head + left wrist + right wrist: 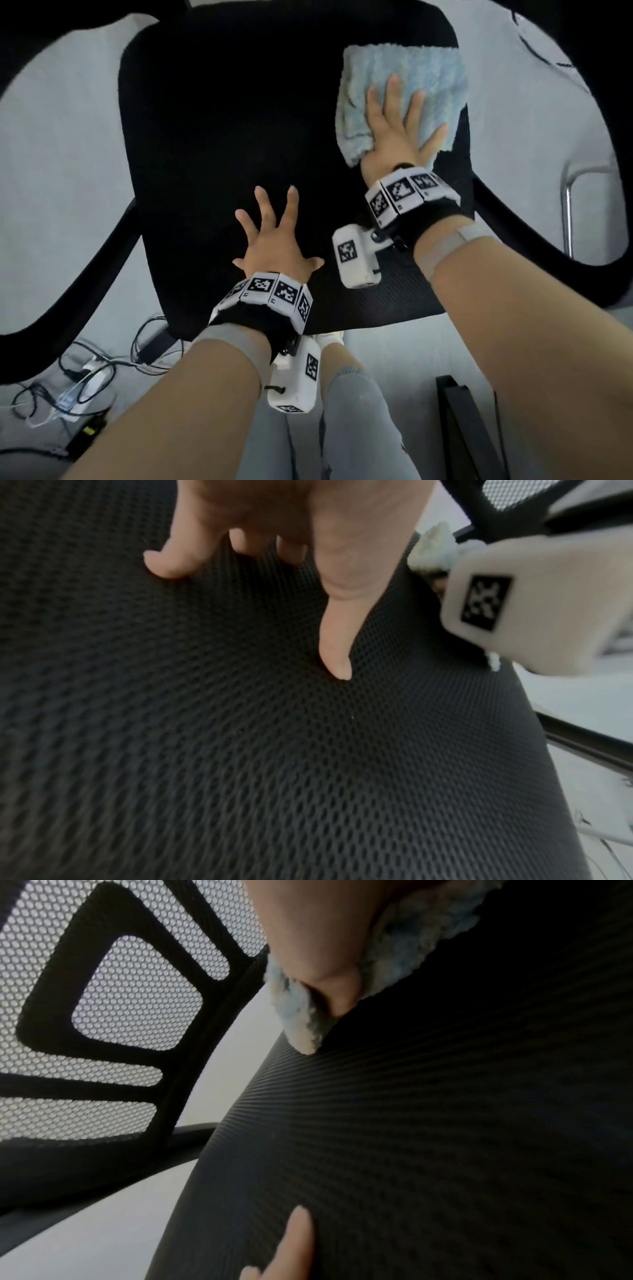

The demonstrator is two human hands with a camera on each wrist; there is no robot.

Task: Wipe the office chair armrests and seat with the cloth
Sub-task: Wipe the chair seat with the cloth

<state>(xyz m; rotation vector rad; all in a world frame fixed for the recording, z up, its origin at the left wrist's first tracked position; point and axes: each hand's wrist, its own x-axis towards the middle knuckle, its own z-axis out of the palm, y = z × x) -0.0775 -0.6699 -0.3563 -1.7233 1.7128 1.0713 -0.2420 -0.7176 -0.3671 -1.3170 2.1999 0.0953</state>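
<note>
My right hand [397, 137] lies flat on the pale blue cloth [404, 85], fingers spread and straight, pressing it onto the far right part of the black mesh seat [222, 120], close to the seat's edge and the back rest [113, 1010]. I am not gripping the cloth, only pinning it under my palm. My left hand [274, 240] holds nothing; its fingers are splayed with the tips touching the seat nearer the front, bracing the chair. To wipe well, I judge I should keep my palm weight even so the cloth does not bunch or slide out from under my fingers, and work in overlapping strokes across the mesh toward my left hand, moving that hand aside as I reach it. The right armrest [513, 222] and the left armrest [85, 257] curve on either side, with neither hand on them.
</note>
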